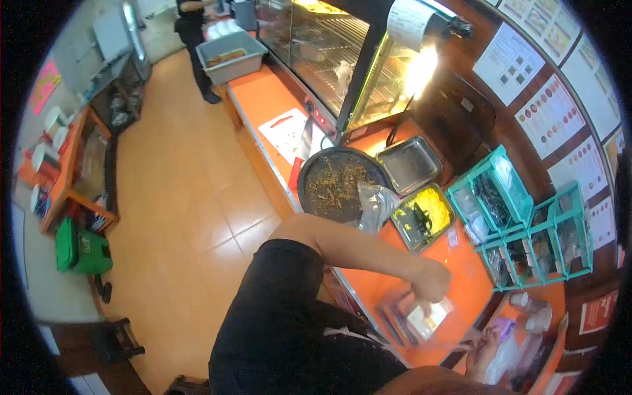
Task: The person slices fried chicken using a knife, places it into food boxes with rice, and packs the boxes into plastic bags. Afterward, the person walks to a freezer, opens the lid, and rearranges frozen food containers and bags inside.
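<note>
Left hand [431, 283] on the pack [424, 323], right hand [484, 347], can't tell either grip; probably light, crushable, edges best!

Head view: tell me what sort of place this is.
Probably a food shop or takeaway kitchen, judging by the lit glass display cabinet, the metal tray holding something yellow, and the round dark pan scattered with brown bits.

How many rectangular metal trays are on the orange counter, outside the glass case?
2: an empty tray beside the glass case, and another tray holding yellow food next to the teal racks. Others may be hidden.
</note>
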`<state>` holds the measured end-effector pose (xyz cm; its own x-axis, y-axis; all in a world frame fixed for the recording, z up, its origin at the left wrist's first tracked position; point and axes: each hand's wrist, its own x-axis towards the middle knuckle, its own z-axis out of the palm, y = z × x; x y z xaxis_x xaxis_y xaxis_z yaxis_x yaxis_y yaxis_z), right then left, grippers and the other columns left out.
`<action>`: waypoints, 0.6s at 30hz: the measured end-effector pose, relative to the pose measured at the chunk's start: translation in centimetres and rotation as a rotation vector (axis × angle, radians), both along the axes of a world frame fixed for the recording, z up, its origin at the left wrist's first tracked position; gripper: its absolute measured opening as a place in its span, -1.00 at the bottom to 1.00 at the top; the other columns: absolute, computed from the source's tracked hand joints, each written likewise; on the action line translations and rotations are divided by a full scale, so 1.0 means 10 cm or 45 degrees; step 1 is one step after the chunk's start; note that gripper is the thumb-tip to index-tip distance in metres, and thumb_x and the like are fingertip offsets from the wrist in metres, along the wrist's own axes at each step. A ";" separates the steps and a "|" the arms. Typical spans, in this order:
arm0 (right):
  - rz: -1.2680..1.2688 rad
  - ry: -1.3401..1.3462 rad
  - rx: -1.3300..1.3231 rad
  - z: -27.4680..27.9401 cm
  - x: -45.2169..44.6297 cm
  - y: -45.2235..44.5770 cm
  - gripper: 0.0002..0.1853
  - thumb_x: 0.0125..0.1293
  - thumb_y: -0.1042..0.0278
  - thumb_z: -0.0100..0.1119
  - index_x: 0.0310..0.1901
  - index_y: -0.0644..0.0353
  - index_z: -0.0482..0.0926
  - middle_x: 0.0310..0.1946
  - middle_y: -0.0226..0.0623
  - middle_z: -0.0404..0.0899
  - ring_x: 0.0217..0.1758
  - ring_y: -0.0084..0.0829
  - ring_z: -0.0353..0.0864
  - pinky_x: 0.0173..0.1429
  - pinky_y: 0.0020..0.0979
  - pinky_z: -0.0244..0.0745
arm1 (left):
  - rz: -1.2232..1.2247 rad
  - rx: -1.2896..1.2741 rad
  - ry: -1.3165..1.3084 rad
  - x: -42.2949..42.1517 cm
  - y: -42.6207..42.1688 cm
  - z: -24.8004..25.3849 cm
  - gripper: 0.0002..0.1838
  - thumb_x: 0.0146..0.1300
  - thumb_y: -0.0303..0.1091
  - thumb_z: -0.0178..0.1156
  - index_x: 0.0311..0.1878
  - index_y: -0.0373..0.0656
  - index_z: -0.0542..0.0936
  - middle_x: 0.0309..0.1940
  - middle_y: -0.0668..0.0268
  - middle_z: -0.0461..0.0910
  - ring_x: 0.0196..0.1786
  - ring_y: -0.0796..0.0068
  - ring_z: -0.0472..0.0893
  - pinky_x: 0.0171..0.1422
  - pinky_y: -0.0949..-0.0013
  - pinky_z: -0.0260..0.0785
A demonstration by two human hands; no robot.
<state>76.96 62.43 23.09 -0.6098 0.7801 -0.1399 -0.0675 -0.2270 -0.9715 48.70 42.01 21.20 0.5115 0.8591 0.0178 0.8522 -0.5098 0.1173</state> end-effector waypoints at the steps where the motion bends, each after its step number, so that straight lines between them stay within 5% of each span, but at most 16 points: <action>1: -0.085 -0.062 0.041 0.05 -0.06 -0.06 -0.88 0.49 0.48 0.01 -0.20 -0.01 0.34 -0.53 -0.58 0.29 -0.63 -0.70 0.27 -0.65 -0.59 0.11 | 0.046 0.163 -0.056 -0.10 0.04 0.03 -0.45 0.22 0.25 0.23 -0.48 -0.11 0.74 -0.30 0.15 0.68 -0.02 -0.04 0.59 0.12 0.03 0.38; 3: -0.002 -0.078 0.072 0.02 -0.12 -0.05 -0.88 0.49 0.47 0.00 -0.19 -0.03 0.33 -0.52 -0.56 0.32 -0.62 -0.66 0.27 -0.62 -0.58 0.15 | 0.065 0.344 -0.131 -0.29 -0.01 0.03 -0.46 0.22 0.21 0.25 -0.55 -0.11 0.73 -0.21 0.14 0.68 0.10 -0.03 0.55 0.17 -0.01 0.36; 4: -0.168 -0.130 0.011 0.09 -0.32 -0.33 -0.88 0.47 0.46 0.04 -0.17 -0.02 0.32 -0.47 -0.56 0.34 -0.57 -0.64 0.28 -0.57 -0.59 0.20 | 0.217 0.433 -0.318 -0.36 -0.11 0.02 -0.54 0.22 0.11 0.28 -0.43 -0.16 0.73 -0.09 0.13 0.63 0.21 -0.03 0.47 0.24 -0.05 0.32; 7: 0.153 -0.011 0.372 -0.26 -0.36 -0.38 -0.72 0.45 0.32 0.16 0.11 0.03 0.36 -0.17 -0.38 0.51 -0.30 -0.55 0.49 -0.37 -0.55 0.36 | 0.578 0.596 -0.719 -0.42 -0.38 -0.16 -0.62 0.20 -0.07 0.33 -0.10 -0.21 0.66 0.16 0.08 0.49 0.37 -0.03 0.32 0.36 -0.13 0.21; 8: 0.085 -0.041 0.694 -0.37 -0.42 -0.52 -0.53 0.42 0.24 0.21 0.27 0.05 0.28 0.06 -0.28 0.44 -0.08 -0.48 0.48 -0.24 -0.51 0.39 | 0.818 0.679 -0.923 -0.38 -0.46 -0.27 -0.54 0.19 -0.17 0.35 0.10 -0.21 0.60 0.29 0.06 0.40 0.42 -0.04 0.26 0.42 -0.16 0.16; 9: 0.020 -0.083 1.018 -0.44 -0.46 -0.66 -0.34 0.40 0.16 0.27 0.42 0.07 0.20 0.28 -0.18 0.37 0.14 -0.41 0.47 -0.12 -0.47 0.42 | 0.797 0.670 -0.938 -0.26 -0.49 -0.42 -0.54 0.19 -0.17 0.35 0.10 -0.21 0.60 0.29 0.06 0.40 0.42 -0.04 0.26 0.42 -0.16 0.16; 10: 0.008 -0.097 1.020 -0.56 -0.43 -0.77 -0.34 0.40 0.16 0.27 0.42 0.07 0.20 0.28 -0.18 0.37 0.14 -0.41 0.47 -0.12 -0.47 0.42 | 1.108 0.720 -1.199 -0.14 -0.53 -0.62 -0.44 0.17 -0.22 0.34 0.23 -0.16 0.49 0.35 0.06 0.35 0.43 -0.06 0.25 0.43 -0.17 0.14; 12: -0.178 -0.372 0.791 -0.90 -0.33 -0.98 -0.06 0.34 0.06 0.36 0.57 0.05 -0.02 0.56 -0.16 0.00 0.41 -0.33 0.25 0.03 -0.40 0.40 | 1.433 0.743 -1.462 -0.02 -0.54 -0.90 -0.32 0.16 -0.27 0.32 0.37 -0.10 0.37 0.41 0.07 0.29 0.43 -0.07 0.24 0.45 -0.18 0.13; 13: -0.545 -0.384 0.663 -1.07 -0.42 -1.07 -0.25 0.36 0.10 0.33 0.47 0.08 0.19 0.28 -0.22 0.38 0.19 -0.40 0.42 -0.05 -0.43 0.37 | 1.276 0.515 -1.550 -0.02 -0.54 -0.99 -0.37 0.16 -0.27 0.32 0.34 -0.09 0.44 0.44 0.08 0.25 0.44 -0.06 0.24 0.46 -0.19 0.11; 14: -0.549 -0.378 0.658 -1.08 -0.44 -1.08 -0.25 0.36 0.10 0.33 0.47 0.08 0.19 0.28 -0.22 0.38 0.19 -0.40 0.42 -0.05 -0.43 0.37 | 1.112 0.296 -1.618 -0.03 -0.53 -1.08 -0.41 0.16 -0.27 0.32 0.30 -0.08 0.50 0.48 0.09 0.22 0.45 -0.06 0.24 0.48 -0.21 0.09; 16: -0.438 -0.367 0.006 -1.05 -0.52 -1.12 -0.52 0.39 0.17 0.30 0.23 0.16 0.42 -0.14 -0.38 0.49 -0.13 -0.52 0.44 -0.17 -0.50 0.31 | 1.031 0.493 -1.360 -0.04 -0.49 -1.11 -0.61 0.19 -0.30 0.29 0.10 -0.14 0.62 0.40 0.08 0.32 0.40 -0.05 0.31 0.43 -0.19 0.15; 17: -0.438 -0.337 0.074 -1.06 -0.59 -1.11 -0.79 0.47 0.26 0.17 -0.06 0.23 0.51 -0.40 -0.49 0.35 -0.40 -0.61 0.30 -0.30 -0.58 0.23 | 1.070 0.399 -1.358 0.01 -0.40 -1.11 -0.70 0.22 -0.33 0.25 0.02 -0.15 0.64 0.36 0.07 0.37 0.38 -0.04 0.34 0.40 -0.16 0.18; 18: -0.445 -0.338 0.076 -0.99 -0.66 -1.11 -0.79 0.47 0.26 0.17 -0.06 0.23 0.51 -0.40 -0.49 0.35 -0.40 -0.61 0.30 -0.30 -0.58 0.23 | 1.110 0.312 -1.355 0.02 -0.35 -1.02 -0.77 0.24 -0.35 0.22 -0.07 -0.17 0.67 0.31 0.07 0.41 0.35 -0.04 0.37 0.37 -0.13 0.21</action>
